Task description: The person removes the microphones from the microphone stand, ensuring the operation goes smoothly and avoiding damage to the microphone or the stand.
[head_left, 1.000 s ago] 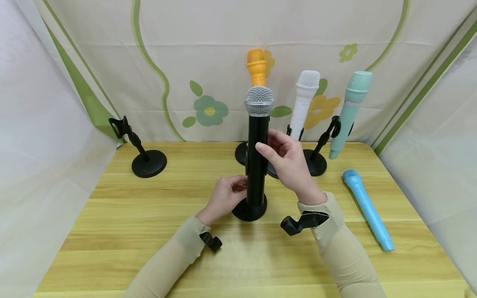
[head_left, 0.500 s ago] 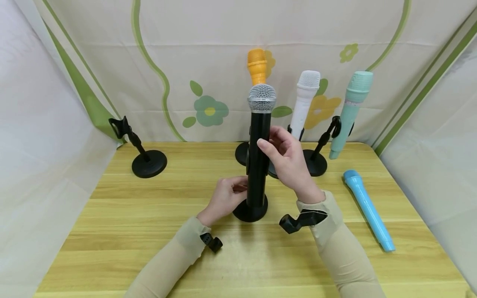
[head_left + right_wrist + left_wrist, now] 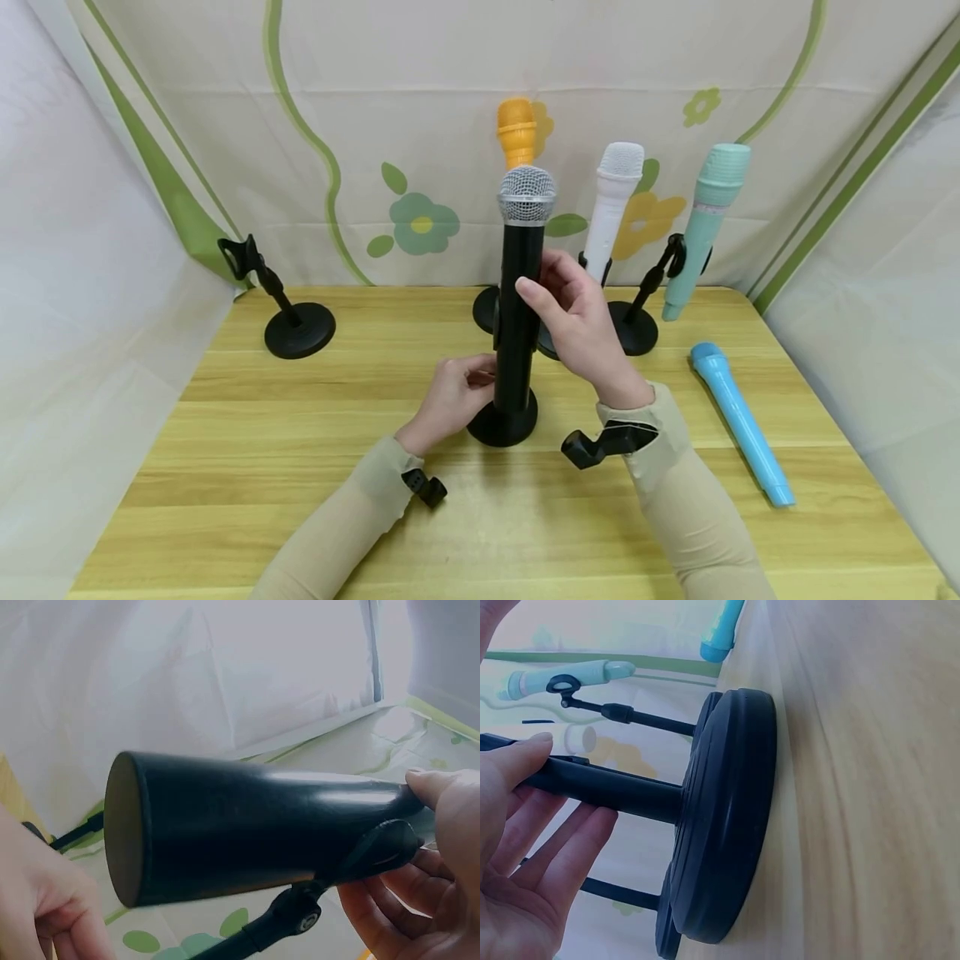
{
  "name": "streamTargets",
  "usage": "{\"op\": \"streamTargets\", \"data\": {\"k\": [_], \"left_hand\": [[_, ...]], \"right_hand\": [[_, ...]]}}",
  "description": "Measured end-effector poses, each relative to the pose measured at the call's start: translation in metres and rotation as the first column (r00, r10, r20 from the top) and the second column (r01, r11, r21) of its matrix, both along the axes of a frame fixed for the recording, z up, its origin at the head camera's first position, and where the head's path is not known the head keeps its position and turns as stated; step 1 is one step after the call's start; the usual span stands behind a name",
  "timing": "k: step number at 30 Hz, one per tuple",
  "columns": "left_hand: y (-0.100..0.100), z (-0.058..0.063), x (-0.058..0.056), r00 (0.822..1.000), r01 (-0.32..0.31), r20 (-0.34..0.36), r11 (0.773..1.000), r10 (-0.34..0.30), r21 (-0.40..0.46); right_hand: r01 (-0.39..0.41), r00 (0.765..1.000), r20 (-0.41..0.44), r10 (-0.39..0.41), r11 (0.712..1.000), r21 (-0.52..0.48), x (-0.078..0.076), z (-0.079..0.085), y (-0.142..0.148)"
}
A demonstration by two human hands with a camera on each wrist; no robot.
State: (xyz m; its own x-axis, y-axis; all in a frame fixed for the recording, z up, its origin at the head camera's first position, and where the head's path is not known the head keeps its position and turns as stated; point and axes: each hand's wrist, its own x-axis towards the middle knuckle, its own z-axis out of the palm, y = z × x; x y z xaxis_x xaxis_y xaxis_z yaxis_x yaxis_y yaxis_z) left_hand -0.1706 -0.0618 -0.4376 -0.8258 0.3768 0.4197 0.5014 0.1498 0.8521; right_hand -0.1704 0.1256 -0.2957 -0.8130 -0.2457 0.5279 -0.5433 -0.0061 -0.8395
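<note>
**Black microphone [image 3: 517, 317]: position at the front stand [image 3: 487, 429]**

Reference point for clock positions: the black microphone, head view.

The black microphone is near the centre of the desk [image 3: 337, 533], close to upright, silver grille at 12 o'clock. Its barrel lies against the clip [image 3: 382, 855] of the front stand, with the lower end extending past the clip. The round base rests on the desk.

Right hand [image 3: 581, 325]: at 3 o'clock, gripping the barrel beside the clip between thumb and fingers.

Left hand [image 3: 457, 392]: at 7 o'clock, pinching the stem of the front stand between thumb and fingers.

Surrounding items:
- Orange microphone [image 3: 517, 133]: 12 o'clock, behind; lower part hidden.
- White microphone [image 3: 611, 204]: between 1 and 2 o'clock, tilted.
- Mint microphone [image 3: 705, 229]: between 2 and 3 o'clock, tilted, seated in the clip of its stand [image 3: 636, 329].
- Blue microphone [image 3: 742, 425]: 4 o'clock, lying on the desk.
- Second stand [image 3: 300, 331]: 9 o'clock, well apart.
- Flowered backdrop [image 3: 450, 50]: 12 o'clock, beyond the desk.
</note>
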Motion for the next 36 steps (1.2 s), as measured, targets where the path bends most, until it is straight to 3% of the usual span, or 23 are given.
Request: {"op": "streamTargets", "data": {"k": [15,22,29,36], "left_hand": [[-0.002,-0.001,0.001,1.000,0.005,-0.001,1.000,-0.005,-0.003],[-0.002,-0.001,0.002,1.000,0.004,-0.003,1.000,-0.004,-0.004],[-0.002,-0.001,0.002,1.000,-0.017,-0.002,1.000,0.017,-0.018],[-0.002,0.000,0.002,1.000,-0.019,-0.002,1.000,0.019,-0.015]], "right_hand": [[0.009,0.997,-0.074,-0.007,0.999,0.035,0.001,0.001,-0.001],[0.000,1.000,0.023,-0.001,1.000,0.016,0.004,0.004,0.000],[-0.002,0.988,0.151,-0.014,0.994,0.106,0.009,0.005,0.010],[-0.045,0.989,0.146,0.033,0.996,0.081,0.009,-0.002,0.010]]}}
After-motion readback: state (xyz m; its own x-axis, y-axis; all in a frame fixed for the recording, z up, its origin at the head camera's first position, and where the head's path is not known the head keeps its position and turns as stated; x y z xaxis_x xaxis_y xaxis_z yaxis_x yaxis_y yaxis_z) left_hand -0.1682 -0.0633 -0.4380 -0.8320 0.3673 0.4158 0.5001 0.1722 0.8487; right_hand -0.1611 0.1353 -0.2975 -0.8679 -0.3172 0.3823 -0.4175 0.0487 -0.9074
